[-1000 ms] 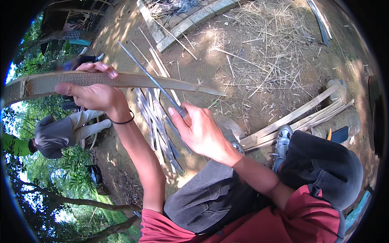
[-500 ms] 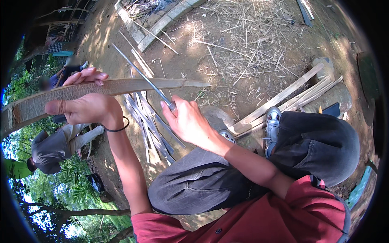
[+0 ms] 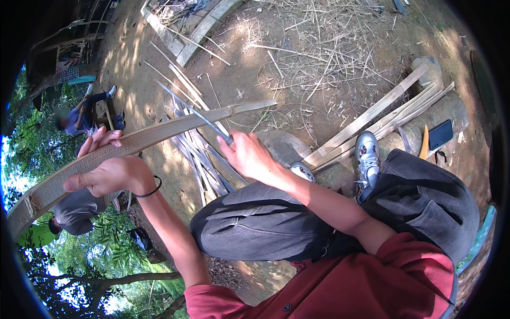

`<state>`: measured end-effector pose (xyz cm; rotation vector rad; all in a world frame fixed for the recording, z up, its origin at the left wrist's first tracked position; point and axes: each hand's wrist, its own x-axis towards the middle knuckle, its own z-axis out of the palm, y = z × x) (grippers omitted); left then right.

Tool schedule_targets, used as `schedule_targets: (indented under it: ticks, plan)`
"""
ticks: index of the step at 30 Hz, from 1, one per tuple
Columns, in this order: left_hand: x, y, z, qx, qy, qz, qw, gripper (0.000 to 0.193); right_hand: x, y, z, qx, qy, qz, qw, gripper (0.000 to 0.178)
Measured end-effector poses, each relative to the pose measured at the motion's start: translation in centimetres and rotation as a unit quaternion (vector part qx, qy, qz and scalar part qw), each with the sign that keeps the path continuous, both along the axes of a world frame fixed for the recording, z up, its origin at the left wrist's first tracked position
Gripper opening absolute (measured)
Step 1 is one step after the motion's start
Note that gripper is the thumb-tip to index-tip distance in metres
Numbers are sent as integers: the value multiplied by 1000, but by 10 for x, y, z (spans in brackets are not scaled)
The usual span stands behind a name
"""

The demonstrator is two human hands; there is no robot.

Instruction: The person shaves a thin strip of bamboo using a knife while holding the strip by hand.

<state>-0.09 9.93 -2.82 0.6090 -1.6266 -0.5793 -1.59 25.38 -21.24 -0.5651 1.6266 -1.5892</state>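
Head view, compared with the frames a second and half a second back. Left hand (image 3: 114, 173) is wrapped around the long bamboo slat (image 3: 159, 139) with the thumb out toward the slat's left end; against the earlier frames the hand has dropped lower and the slat now tilts, left end down, right tip (image 3: 265, 103) raised toward the middle of the ground. Before, it lay nearly level. Right hand (image 3: 249, 154) is closed on the handle of the knife (image 3: 196, 112); the blade points up-left and crosses in front of the slat, where earlier it stood further left. I cannot tell whether the edge touches the slat. My reading: the slat has been re-angled for another paring stroke rather than set down. Thin cut strips (image 3: 204, 159) lie on the ground beneath the blade. Further right, a bundle of split bamboo (image 3: 393, 114), then a dark phone (image 3: 440, 134) near the right edge.
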Motion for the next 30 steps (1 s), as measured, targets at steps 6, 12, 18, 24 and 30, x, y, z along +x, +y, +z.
schedule_targets:
  ticks: [6, 12, 18, 24, 30]
  plan:
    - [17, -11, 2, -9, 20, 65, 998, 89, -21, -2, -46, 79, 6, 68, 995, 45]
    - [10, -1, -2, 6, 15, 7, 1000, 90, -31, -9, 34, -62, 38, 72, 995, 37]
    - [-1, 11, -4, -21, 38, 59, 997, 88, -19, -3, -35, 29, 16, 44, 998, 44]
    - [7, 0, 1, -18, -21, 36, 999, 94, -27, 5, 22, -51, 23, 62, 997, 37]
    - [-7, 11, -1, -49, -37, 51, 997, 93, -18, 1, -52, 68, 11, 50, 996, 39]
